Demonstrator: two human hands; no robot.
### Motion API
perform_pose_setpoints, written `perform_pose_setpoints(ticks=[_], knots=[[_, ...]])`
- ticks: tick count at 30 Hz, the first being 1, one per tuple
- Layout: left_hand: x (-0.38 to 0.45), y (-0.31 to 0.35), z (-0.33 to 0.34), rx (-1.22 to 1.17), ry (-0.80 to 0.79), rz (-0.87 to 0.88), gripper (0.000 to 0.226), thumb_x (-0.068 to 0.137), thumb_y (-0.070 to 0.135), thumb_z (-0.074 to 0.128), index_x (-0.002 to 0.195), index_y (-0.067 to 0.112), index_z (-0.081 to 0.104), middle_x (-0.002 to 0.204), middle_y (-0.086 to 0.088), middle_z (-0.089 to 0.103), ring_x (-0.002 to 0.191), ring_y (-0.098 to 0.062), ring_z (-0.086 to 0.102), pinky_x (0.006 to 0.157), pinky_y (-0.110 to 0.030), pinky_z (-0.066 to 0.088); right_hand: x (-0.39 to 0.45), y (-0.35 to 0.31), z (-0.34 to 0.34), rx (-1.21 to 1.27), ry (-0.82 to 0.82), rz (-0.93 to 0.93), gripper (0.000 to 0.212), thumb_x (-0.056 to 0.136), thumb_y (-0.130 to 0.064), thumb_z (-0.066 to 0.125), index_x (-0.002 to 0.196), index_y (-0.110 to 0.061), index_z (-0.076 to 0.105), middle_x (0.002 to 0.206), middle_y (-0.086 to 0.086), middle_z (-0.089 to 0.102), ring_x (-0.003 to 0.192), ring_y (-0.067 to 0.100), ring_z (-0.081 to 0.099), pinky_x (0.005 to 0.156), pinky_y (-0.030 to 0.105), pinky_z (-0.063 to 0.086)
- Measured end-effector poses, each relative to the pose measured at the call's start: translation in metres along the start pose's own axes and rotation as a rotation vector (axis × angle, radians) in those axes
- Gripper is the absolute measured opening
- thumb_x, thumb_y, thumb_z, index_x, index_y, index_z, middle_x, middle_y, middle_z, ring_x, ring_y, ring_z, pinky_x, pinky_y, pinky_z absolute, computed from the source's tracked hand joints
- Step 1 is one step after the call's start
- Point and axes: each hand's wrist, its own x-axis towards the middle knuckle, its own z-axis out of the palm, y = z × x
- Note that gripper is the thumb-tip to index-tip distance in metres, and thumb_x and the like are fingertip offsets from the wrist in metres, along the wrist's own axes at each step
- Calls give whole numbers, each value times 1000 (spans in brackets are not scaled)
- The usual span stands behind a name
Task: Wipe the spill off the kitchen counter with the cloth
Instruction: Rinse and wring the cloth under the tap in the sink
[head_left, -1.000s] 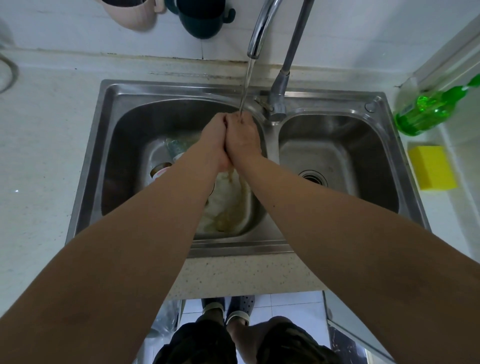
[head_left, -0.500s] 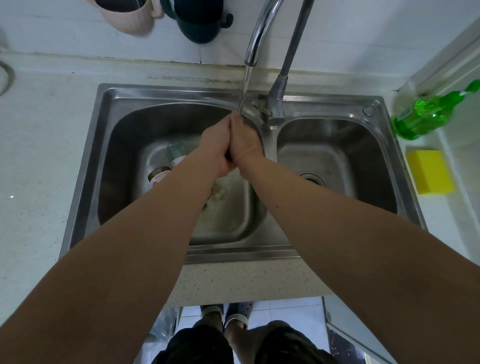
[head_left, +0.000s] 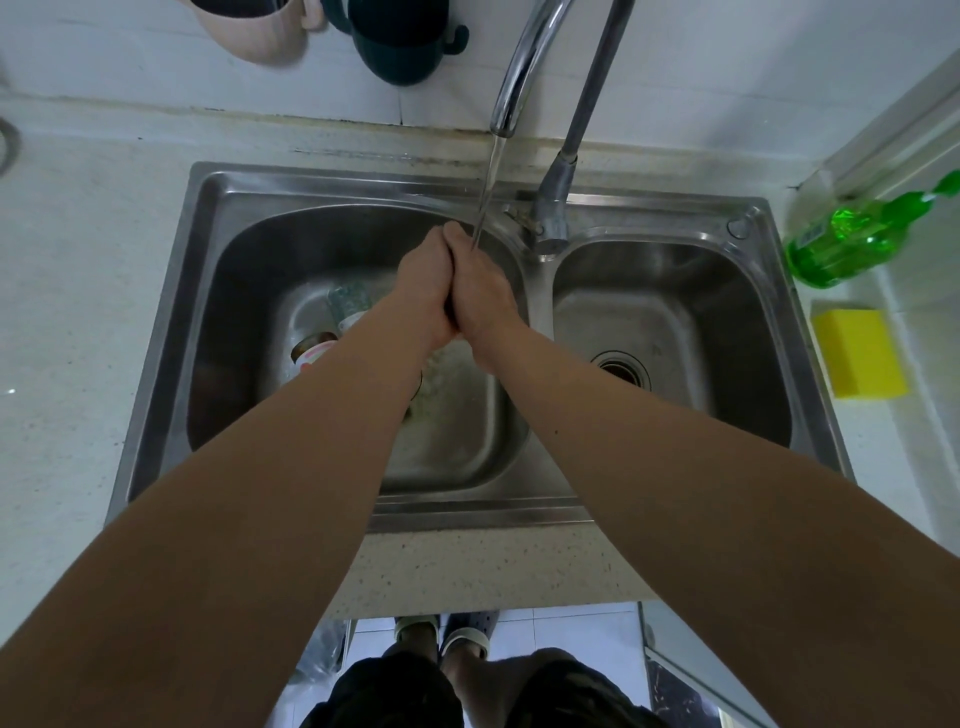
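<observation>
While water runs, both hands (head_left: 457, 283) press together, cloth unseen.

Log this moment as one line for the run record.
stage: rinsing at sink | left hand and right hand: pressed together under tap stream, over left basin | cloth: not visible | counter: not yet wiped

I see a stainless double sink (head_left: 156, 374) with a tap (head_left: 524, 67) running a thin stream into its left basin, where a glass (head_left: 349, 300) and a jar (head_left: 311, 349) lie. A green bottle (head_left: 852, 240) lies just beyond a yellow sponge (head_left: 860, 352) on the right; a pink mug (head_left: 249, 26) and dark teal mug (head_left: 402, 44) hang on the wall
</observation>
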Motion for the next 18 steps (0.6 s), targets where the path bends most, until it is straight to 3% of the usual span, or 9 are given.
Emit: perform_pose_setpoints(ticks=[2,5,10,13,15,18], knots=[[-2,3,-3,-141,-100,-54,25,102,36,44,81,24,51,74,2,51,66,-14,50,61,-33,45,-2,-3,-1,17,3,-18,67,80,-75,56,125,-28,71,118,1,73,112,19,68,105,48,54],[-5,3,-11,-302,-137,-86,16,94,26,50,85,16,57,78,-4,59,78,-20,60,72,-33,53,2,-2,-4,-71,52,-39,30,95,-54,60,96,-27,73,101,3,76,100,21,72,96,47,59],[-2,-5,-24,14,-45,28,12,95,0,56,96,-1,68,89,-15,67,80,-23,64,70,-35,55,10,3,-15,-192,240,-17,41,97,-54,56,84,-18,69,83,9,75,75,28,75,75,51,65],[5,-15,-33,124,-50,61,18,101,8,60,113,1,72,79,-7,65,62,-11,54,55,-26,45,11,1,-24,-91,208,50,36,99,-43,60,100,-8,72,87,13,74,73,27,72,65,41,64],[10,-14,-36,147,1,61,19,104,20,61,108,4,71,67,-2,56,51,-9,43,46,-23,36,10,0,-26,108,123,138,27,100,-26,55,112,-5,67,92,13,69,73,22,63,62,35,57],[14,-9,-38,215,44,62,28,102,39,64,92,12,68,62,0,53,48,-10,41,43,-24,32,4,3,-31,339,40,238,18,94,-5,48,104,-5,63,89,16,61,70,22,55,61,35,52]])
